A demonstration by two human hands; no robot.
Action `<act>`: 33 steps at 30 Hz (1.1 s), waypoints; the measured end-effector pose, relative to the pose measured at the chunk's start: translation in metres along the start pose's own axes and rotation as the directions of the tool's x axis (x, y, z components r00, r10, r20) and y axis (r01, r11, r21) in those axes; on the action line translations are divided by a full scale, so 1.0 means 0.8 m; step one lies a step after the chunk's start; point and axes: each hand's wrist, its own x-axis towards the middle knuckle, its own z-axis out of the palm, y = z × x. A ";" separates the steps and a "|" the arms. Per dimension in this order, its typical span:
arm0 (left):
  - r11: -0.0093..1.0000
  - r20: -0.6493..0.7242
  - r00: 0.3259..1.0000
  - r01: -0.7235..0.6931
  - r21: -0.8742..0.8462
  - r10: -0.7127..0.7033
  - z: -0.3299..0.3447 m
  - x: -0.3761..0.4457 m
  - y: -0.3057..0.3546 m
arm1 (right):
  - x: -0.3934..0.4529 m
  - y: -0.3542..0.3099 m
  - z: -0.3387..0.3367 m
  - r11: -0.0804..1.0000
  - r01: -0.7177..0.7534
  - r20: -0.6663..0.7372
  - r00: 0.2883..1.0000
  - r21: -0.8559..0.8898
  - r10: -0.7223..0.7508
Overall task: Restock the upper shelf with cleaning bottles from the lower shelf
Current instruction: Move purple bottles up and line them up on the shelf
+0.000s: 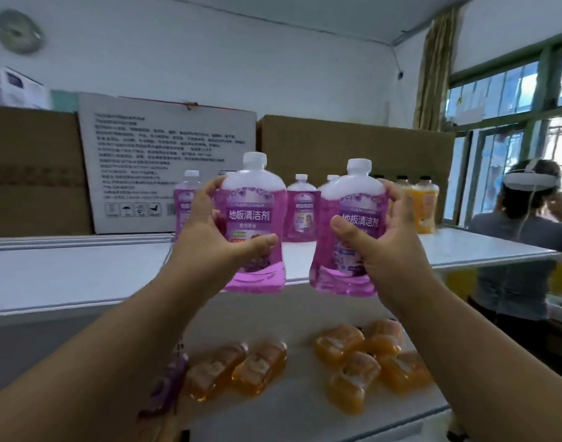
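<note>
Two purple bottles are held side by side at centre frame, in front of the upper shelf (82,269) edge. Both are upright, long axis near vertical, white caps up, printed labels facing the camera. The left bottle (252,224) stands almost straight; the right bottle (350,231) is tilted slightly, its base swung toward centre frame. The bases hang just below the shelf edge line; neither is seen resting on the shelf.

The left hand (209,231) is wrapped round the left bottle: thumb laid across the lower label, fingers curled over the far-left flank up to the shoulder. The right hand (385,240) is wrapped round the right bottle in mirror fashion: thumb pressed on the label front, fingers curled behind the right flank. Both grips are closed firmly on the bottle bodies.

On the upper shelf behind, further purple bottles (300,208) stand upright in a row, partly hidden by the held pair. Orange bottles (423,205) stand upright to their right. Behind these, brown cartons (34,173) and a white printed carton (165,167) stand against the wall.

On the lower shelf (305,409), at lower centre, orange bottles (356,362) lie on their sides in loose groups; one purple bottle (168,384) lies at lower left, blurred.

A second person (525,244) wearing a headset is seen at right, beside the window (512,100).
</note>
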 end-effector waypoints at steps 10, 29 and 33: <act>0.870 -0.087 0.995 0.081 0.486 -0.044 -0.072 0.070 -0.041 | 0.056 0.030 0.098 0.998 0.059 0.146 0.987 0.009 -0.060; 0.537 0.186 0.952 -0.291 0.792 0.242 -0.128 0.105 -0.087 | 0.072 0.072 0.165 0.749 0.305 0.172 0.952 -0.588 -0.252; 0.487 0.169 0.964 -0.251 0.836 0.207 -0.128 0.129 -0.092 | 0.085 0.077 0.169 0.724 0.330 0.236 0.944 -0.606 -0.232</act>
